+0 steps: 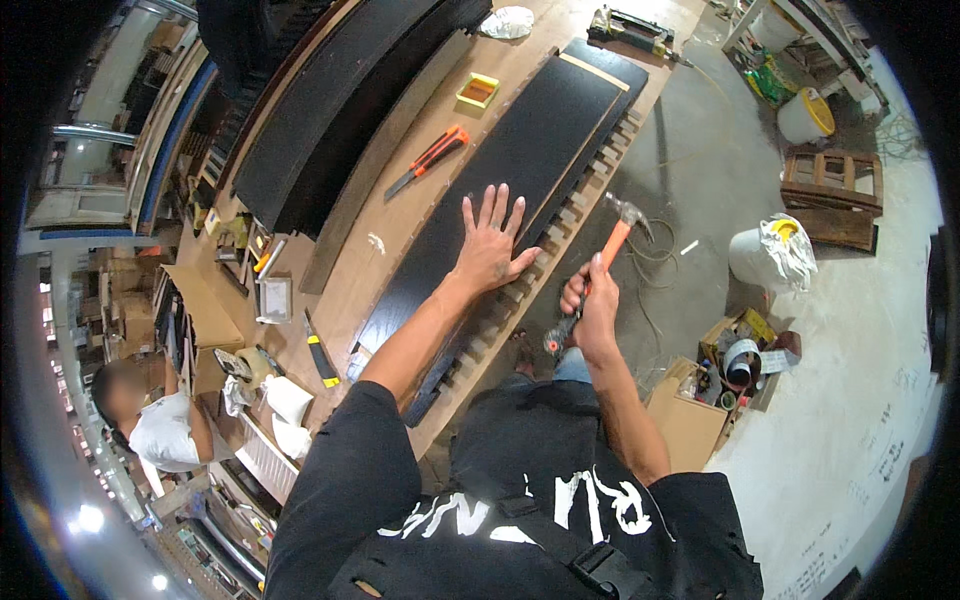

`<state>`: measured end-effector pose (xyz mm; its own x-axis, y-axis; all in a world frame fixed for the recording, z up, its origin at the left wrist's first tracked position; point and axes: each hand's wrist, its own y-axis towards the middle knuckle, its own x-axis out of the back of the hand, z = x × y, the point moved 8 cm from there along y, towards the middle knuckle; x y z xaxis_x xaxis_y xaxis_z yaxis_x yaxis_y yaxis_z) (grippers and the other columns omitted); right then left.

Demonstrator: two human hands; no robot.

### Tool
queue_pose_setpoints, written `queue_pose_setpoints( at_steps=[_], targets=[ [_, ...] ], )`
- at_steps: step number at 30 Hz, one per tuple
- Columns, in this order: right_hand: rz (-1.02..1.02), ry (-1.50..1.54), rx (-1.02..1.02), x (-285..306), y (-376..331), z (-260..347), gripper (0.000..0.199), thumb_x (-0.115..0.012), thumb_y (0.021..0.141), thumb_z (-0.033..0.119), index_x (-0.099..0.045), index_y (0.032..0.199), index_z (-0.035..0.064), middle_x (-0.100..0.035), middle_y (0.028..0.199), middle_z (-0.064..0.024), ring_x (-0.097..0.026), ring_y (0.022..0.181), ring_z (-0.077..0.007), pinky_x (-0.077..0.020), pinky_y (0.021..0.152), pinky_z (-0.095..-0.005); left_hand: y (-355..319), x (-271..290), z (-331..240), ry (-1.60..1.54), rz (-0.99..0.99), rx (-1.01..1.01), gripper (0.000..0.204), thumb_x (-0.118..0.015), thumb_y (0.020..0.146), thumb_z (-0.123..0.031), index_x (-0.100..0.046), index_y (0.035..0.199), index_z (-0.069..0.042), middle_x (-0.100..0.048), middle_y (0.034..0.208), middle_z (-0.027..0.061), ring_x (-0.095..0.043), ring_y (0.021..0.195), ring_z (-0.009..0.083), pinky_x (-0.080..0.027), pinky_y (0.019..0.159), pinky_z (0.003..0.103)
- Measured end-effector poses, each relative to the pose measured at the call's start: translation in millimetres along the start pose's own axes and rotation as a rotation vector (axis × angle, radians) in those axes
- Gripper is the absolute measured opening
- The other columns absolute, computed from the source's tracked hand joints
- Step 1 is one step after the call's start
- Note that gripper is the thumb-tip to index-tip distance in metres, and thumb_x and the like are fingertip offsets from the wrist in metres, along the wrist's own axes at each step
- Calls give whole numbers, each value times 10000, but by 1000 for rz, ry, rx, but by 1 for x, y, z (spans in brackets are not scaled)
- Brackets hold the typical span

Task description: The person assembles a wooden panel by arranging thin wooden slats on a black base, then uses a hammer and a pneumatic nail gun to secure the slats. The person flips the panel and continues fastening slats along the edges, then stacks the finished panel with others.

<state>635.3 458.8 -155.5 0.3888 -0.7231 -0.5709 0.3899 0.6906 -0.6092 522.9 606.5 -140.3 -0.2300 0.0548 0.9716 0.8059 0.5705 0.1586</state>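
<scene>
My left hand (pixel 487 253) lies flat with fingers spread on a long black board (pixel 520 155). A thin pale strip (pixel 575 155) runs along the board's right side and across its far end. Off the bench's right edge, my right hand (pixel 597 310) is closed round the orange and black handle of a claw hammer (pixel 618 240), its metal head pointing away from me. To the left of the board lie an orange utility knife (pixel 428 160) and a small yellow tray (pixel 478 90) with brownish contents. A yellow and black cutter (pixel 321 350) rests nearer me.
Curved black panels (pixel 330 130) stand at the bench's far left. A nail gun (pixel 632 32) with a hose lies at the far end. On the floor to the right are a white bucket (pixel 757 258) and a cardboard box (pixel 690 412). Another person (pixel 170 428) is at lower left.
</scene>
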Motion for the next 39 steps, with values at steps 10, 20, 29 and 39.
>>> queue_pose_setpoints(
  at_steps=[10,20,29,39],
  targets=[
    [-156,-1421,728,91,-89,-39,285,-670,971,263,-591,797,51,-632,696,-60,-598,586,-246,-475,539,-378,58,-15,-13,39,236,242,912,-660,911,-461,-313,1497,146,-244,1575,402,-229,1467,575,-253,1137,723],
    [719,-2104,1214,-29,-53,-42,559,-647,844,183,-540,1382,75,-343,1626,-153,-262,1536,-295,-150,1271,-514,70,-24,-9,-7,652,282,1300,-882,700,-383,-53,1592,72,48,1638,372,0,1499,596,-237,1029,852],
    [825,-2175,1082,-12,-26,-44,614,-575,934,200,-431,1510,43,-273,1647,-198,-192,1556,-332,-157,1228,-621,69,-17,-28,101,621,211,1292,-898,685,-366,-81,1594,53,-62,1609,417,-147,1448,653,-404,1014,759],
    [851,-2051,994,-15,-25,-36,568,-500,997,254,-410,1554,190,-289,1645,-172,-241,1539,-312,-336,1073,-735,69,-18,-49,231,615,222,1417,-969,589,-233,-3,1562,125,-62,1547,503,-163,1401,709,-380,1011,769]
  ],
)
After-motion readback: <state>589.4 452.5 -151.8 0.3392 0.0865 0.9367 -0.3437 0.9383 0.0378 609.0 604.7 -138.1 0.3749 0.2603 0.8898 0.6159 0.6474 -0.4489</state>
